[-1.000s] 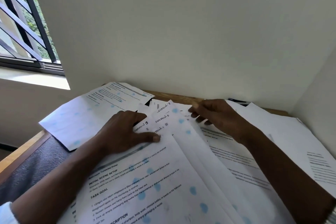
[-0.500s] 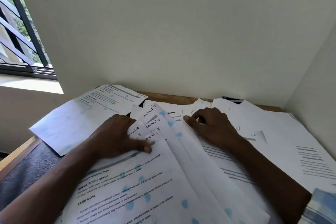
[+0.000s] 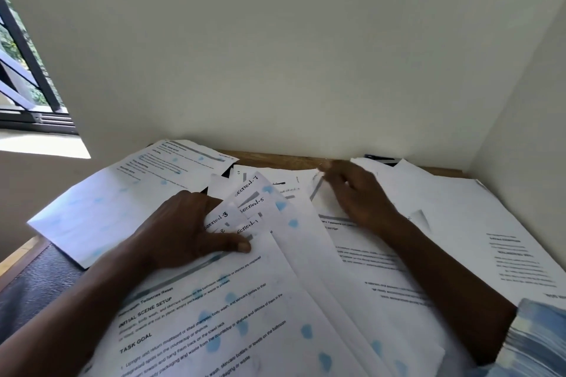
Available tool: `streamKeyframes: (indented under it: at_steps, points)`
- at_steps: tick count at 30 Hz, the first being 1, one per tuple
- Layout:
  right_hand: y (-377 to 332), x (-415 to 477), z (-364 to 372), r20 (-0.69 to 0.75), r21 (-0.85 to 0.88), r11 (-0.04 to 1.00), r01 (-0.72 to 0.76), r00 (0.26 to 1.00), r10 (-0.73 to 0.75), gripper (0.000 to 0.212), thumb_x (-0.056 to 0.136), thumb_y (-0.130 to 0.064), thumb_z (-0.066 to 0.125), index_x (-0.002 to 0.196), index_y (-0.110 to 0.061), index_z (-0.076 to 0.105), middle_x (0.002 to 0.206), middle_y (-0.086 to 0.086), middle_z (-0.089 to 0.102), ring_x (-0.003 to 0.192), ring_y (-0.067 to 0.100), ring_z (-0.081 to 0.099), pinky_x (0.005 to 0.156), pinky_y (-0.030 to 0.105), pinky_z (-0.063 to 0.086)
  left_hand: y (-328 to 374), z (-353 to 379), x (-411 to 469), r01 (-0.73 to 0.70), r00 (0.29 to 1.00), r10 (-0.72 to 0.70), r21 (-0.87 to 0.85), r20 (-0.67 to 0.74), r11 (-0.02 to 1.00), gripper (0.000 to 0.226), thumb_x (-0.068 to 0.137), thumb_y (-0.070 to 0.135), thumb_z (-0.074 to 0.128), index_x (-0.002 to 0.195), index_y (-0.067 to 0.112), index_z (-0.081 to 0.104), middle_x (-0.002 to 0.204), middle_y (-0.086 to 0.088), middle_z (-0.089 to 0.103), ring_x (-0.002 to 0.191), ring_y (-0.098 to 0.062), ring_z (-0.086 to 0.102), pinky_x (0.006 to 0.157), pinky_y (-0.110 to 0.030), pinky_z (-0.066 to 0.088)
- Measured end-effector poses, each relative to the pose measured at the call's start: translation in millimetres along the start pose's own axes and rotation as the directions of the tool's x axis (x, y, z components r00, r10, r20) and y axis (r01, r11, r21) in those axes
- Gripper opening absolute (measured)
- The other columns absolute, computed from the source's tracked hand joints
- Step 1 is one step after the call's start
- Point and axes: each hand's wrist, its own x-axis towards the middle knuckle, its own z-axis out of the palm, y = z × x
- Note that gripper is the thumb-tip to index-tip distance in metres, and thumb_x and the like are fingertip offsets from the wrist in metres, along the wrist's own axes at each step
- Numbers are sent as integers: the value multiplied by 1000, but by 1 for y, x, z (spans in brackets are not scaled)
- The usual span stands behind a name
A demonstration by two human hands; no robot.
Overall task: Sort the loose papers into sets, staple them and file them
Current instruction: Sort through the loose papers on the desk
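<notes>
Now right hand farther back, left hand still holding papers

White papers with pale-blue dots

fanned papers lie on the desk, one sheet left of them, loose sheets right.

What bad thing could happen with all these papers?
1. The fanned sheets, with handwritten marks such as Section 1, 3 and 5, overlap closely under the left hand. If it lifts, they may slide and get mixed.
2. The big sheet at the left pokes out past the table edge, so a bump might knock it to the floor.
3. The right hand reaches among loose overlapping papers. It might grab two at once.
</notes>
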Motion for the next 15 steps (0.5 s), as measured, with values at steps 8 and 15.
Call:
streamKeyframes:
  at_steps: [8, 15]
  points:
    - [41, 1, -1, -53, -511, 854, -92, 996, 76, 51, 96, -66, 47, 122, -26, 66, 115, 1, 60, 115, 26, 51, 94, 42, 41, 28, -32, 54, -143, 990, 130, 312, 61, 939, 60, 56, 96, 62, 85, 43, 68, 77, 16, 69, 75, -7, 61, 72, -32, 49]
    - [40, -4, -4, -78, -627, 763, -156, 987, 138, 72, 90, -79, 40, 128, -21, 59, 125, 4, 53, 122, 27, 43, 96, 42, 42, 10, -4, 90, -96, 995, 77, 383, 65, 919, 86, 53, 100, 55, 104, 33, 73, 96, 11, 72, 95, -17, 66, 79, -32, 48]
